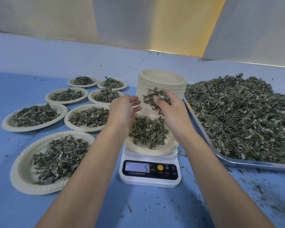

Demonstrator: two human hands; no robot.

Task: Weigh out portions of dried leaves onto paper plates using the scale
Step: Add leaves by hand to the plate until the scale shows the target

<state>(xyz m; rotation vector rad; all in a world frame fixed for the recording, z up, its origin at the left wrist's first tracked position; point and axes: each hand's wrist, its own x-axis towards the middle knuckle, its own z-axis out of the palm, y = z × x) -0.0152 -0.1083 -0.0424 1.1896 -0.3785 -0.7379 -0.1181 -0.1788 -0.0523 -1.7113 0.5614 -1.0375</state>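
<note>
The dried leaves (pixel 155 96) are judged very light, brittle and loose (from their curled, flaky look). They crumble if squeezed, shed flakes and slip between fingers, so a clump is best taken from above in a loose cupped pinch w/ low pressure and released a little at a time. A clump is gripped in the right hand (pixel 169 112), fingers curled round it, above the far edge of the paper plate (pixel 148 152) that sits on the scale (pixel 174 180); a few strands hang from the clump toward the plate. The left hand (pixel 123 109) is held beside it at approx. the same level, fingers relaxed and slightly curved, w/ nothing in it; contact w/ the plate cannot be confirmed. The plate on the scale carries a low mound of leaves, and the display (pixel 137 167) reads 5 (unit too small to read). To the right, a metal tray (pixel 237 164) holds the bulk supply (pixel 245 116), heaped across most of its area, w/ its near-left edge just beside the scale. Behind the scale stands a tall stack of empty plates (pixel 161 79), top plate bare. To the left, seven filled plates (pixel 20 176) are laid out on the blue table (pixel 15 89) in approx. two columns, one mound each, none touching the scale. Loose flakes are scattered on the table, mostly near the tray. The plates are judged thin, light and easy to tip, and are best lifted level by the rim w/ both hands.
</note>
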